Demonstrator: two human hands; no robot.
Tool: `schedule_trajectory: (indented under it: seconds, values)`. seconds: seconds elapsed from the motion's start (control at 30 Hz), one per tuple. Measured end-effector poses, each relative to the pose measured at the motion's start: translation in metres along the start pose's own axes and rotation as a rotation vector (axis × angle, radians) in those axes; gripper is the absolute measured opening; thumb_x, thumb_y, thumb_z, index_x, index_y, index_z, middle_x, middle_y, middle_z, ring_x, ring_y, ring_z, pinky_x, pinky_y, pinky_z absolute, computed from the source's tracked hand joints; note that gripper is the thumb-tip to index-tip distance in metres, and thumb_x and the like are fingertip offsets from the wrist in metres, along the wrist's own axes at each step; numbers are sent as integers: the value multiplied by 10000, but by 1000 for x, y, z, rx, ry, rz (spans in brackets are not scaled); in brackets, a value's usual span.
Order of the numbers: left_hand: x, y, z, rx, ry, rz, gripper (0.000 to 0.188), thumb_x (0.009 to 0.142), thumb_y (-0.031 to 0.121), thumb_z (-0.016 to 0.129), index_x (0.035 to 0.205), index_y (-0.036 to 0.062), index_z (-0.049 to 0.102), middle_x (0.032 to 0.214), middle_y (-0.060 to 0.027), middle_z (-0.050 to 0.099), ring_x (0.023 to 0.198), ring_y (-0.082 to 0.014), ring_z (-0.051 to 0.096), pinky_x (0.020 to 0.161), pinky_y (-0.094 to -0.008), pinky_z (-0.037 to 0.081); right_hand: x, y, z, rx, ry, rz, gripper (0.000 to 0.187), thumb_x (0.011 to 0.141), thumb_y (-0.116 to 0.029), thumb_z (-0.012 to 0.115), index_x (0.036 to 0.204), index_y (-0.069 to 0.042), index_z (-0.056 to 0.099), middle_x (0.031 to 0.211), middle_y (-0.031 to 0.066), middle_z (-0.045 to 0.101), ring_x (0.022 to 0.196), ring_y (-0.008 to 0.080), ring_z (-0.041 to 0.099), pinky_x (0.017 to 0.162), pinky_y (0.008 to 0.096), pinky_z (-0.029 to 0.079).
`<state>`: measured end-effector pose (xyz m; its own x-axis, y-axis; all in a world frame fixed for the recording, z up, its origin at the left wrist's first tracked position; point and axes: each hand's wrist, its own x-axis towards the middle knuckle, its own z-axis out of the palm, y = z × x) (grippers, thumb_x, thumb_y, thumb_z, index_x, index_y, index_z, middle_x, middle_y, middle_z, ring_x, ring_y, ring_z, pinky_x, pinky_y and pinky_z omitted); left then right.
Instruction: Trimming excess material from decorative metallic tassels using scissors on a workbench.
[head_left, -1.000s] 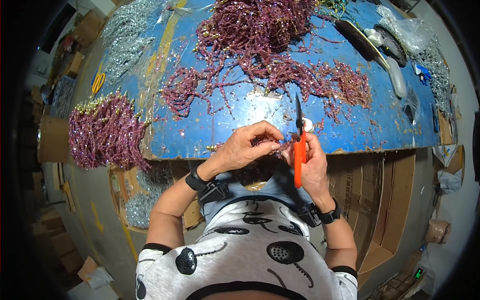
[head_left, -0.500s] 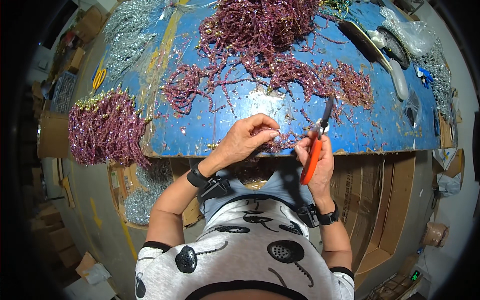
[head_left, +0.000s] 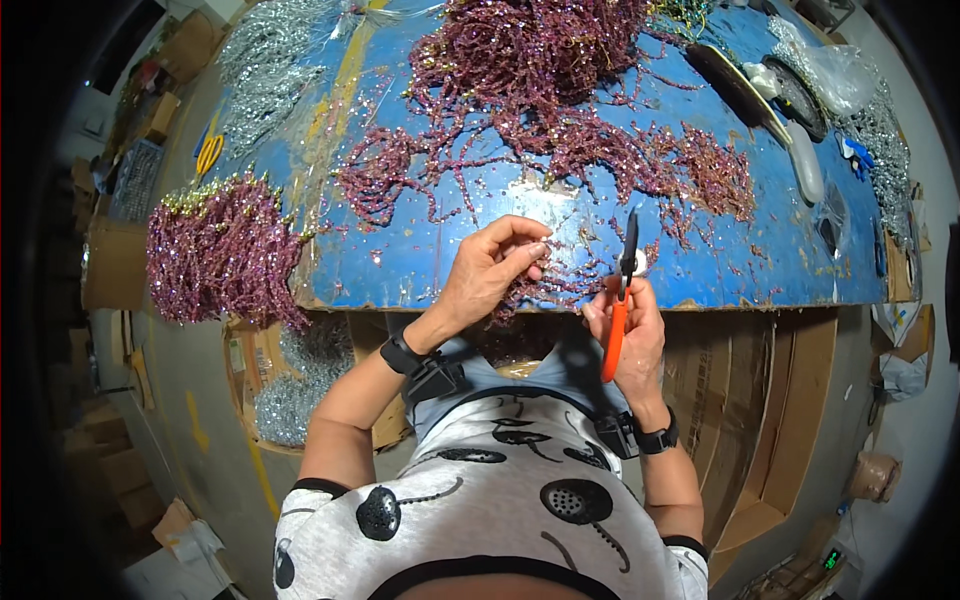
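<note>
My left hand is closed in a pinch at the table's near edge, with thumb and forefinger together on thin pink glitter strands. The strands trail from under its fingers toward the right hand. Closed around red-handled shears, my right hand keeps their dark blades pointing up and away from me. Something small and white shows beside the shears' pivot. The strand ends near the right fingers are too fine to make out.
A large heap of pink glitter strands covers the far middle of the blue table. A pink bundle hangs over the left edge, near yellow-handled scissors. Silver strands lie far left; a brush lies far right.
My left hand has shifted slightly up, its pinch still closed. The shears have swung a little left and now stand more upright in my right hand.
</note>
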<state>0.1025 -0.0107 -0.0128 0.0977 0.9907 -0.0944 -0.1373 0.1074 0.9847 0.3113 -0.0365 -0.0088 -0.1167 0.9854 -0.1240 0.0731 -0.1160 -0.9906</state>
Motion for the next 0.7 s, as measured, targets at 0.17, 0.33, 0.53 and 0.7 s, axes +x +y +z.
schedule_trajectory:
  seconds: [0.17, 0.33, 0.53, 0.7]
  values:
    - [-1, -3, 0, -126, 23, 8, 222, 945, 69, 592, 1148, -22, 585, 944, -44, 635, 770, -84, 628, 700, -207, 504, -10, -12, -11, -260, -16, 12, 380, 786, -82, 762, 1080, -39, 525, 856, 36, 592, 747, 113, 561, 708, 259, 480]
    - [-1, 0, 2, -143, 57, 85, 229, 941, 53, 593, 1155, -28, 577, 967, -57, 628, 790, -97, 645, 707, -204, 510, -32, -28, -26, -497, -193, 47, 478, 720, -162, 809, 1080, -29, 524, 934, 119, 550, 817, 254, 582, 728, 359, 484]
    - [-4, 2, 3, -127, 44, 114, 227, 943, 53, 591, 1154, -30, 572, 941, -55, 630, 765, -108, 656, 705, -209, 515, -42, -26, -20, -663, -260, -10, 543, 735, -273, 813, 1108, -23, 507, 971, 163, 573, 834, 329, 596, 750, 413, 483]
    - [-8, 3, 5, -145, 21, 61, 227, 940, 55, 596, 1153, -21, 575, 916, -44, 634, 759, -92, 652, 686, -199, 505, -39, -24, -12, -687, -172, -111, 517, 736, -245, 807, 1098, -40, 501, 872, 138, 558, 768, 326, 575, 698, 407, 477]
